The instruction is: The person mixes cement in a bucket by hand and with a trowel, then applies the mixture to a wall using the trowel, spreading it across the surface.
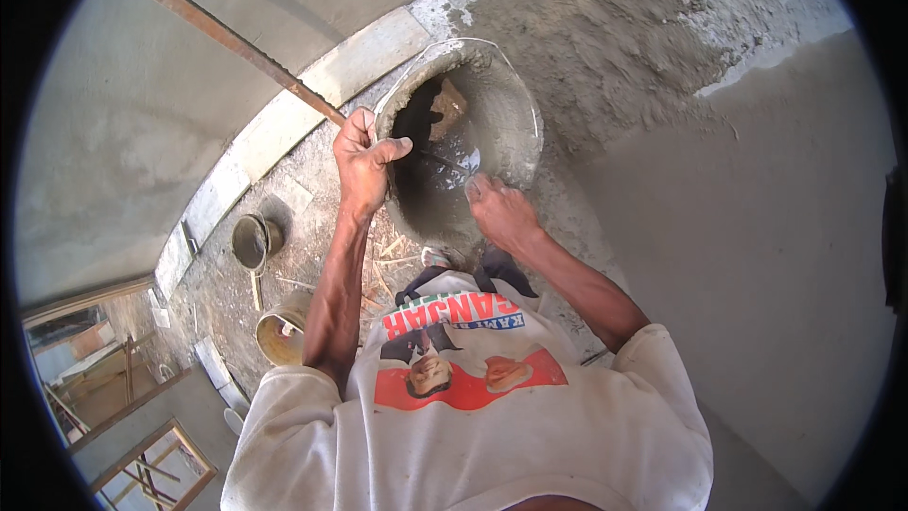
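A large mortar-crusted bucket (515, 128) with a thin wire handle is tilted so that its mouth faces me. Wet grey slurry (440, 194) shines inside it. My left hand (364, 163) is closed on the bucket's left rim, its thumb over the edge. At the lower right of the mouth, my right hand (501, 213) makes a fist around a tool with a thin dark shank (443, 161), which reaches left into the bucket. The tool's working end cannot be made out in the dark interior.
A long brown strip (227, 35) slants down from the upper left toward my left hand. Two smaller buckets, one dark (250, 244) and one yellowish (281, 333), stand at left among wood scraps. Rough wet mortar (605, 47) lies at upper right, beside a smooth grey surface (747, 218).
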`<state>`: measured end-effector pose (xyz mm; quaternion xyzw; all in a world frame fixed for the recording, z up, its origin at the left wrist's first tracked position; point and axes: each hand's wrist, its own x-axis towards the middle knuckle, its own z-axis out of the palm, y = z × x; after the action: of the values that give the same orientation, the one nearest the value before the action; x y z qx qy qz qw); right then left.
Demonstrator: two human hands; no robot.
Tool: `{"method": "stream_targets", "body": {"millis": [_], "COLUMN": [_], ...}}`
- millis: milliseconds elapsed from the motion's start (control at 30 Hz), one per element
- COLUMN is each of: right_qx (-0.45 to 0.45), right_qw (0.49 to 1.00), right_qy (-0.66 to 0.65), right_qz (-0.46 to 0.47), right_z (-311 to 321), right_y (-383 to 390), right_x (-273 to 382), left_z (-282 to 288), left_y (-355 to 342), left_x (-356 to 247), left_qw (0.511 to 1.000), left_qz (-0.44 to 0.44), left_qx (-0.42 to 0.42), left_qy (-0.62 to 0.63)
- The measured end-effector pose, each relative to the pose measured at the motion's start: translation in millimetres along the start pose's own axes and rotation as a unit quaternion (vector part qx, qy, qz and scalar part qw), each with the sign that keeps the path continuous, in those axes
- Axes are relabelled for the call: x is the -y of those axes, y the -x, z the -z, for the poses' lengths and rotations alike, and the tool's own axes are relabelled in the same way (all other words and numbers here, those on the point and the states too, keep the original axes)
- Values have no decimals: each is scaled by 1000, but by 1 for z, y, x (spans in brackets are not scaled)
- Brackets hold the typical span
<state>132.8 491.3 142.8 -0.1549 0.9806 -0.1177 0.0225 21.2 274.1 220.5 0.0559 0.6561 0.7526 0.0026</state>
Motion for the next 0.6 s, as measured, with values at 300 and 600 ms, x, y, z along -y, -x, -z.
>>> {"method": "stream_targets", "body": {"millis": [300,600], "right_qx": [-27,130], "right_qw": [986,966], "right_qy": [15,-215], "right_qz": [-163,-65], "right_z": [37,32], "right_y": [-32,-40], "right_x": [-13,-28], "left_z": [0,7], "left_y": [4,-2], "left_x": [1,-21], "left_qw": [999,999], "left_qz": [-17,-30], "left_qx": [-18,34], "left_qy": [-21,18]}}
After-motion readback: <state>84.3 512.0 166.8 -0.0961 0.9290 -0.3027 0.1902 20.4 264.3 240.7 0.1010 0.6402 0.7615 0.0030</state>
